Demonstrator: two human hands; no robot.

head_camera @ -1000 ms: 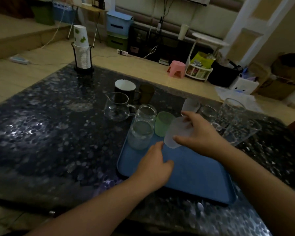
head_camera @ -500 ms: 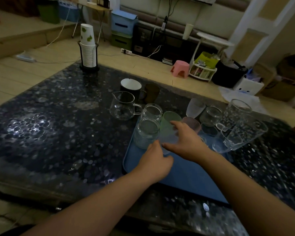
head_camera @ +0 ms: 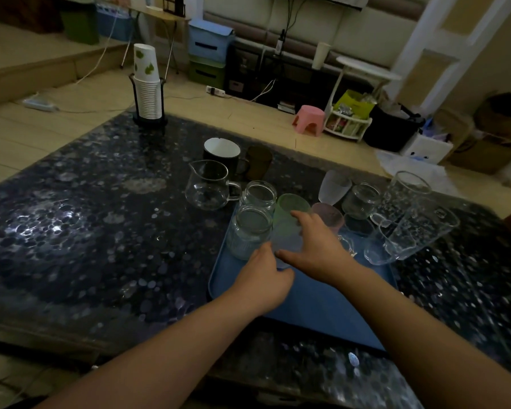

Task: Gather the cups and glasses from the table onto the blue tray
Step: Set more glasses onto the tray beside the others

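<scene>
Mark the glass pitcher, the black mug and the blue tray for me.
glass pitcher (head_camera: 208, 188): head view, on its clear belly.
black mug (head_camera: 221, 149): head view, on its white inside.
blue tray (head_camera: 322, 302): head view, on its bare floor.

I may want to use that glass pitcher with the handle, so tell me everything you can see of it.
The glass pitcher is clear and looks empty, with a rounded belly, a pinched pouring spout on its left rim and a loop handle on its right. It stands upright on the dark speckled table, just off the far left corner of the blue tray. A black mug stands behind it. Neither hand touches it.
</scene>
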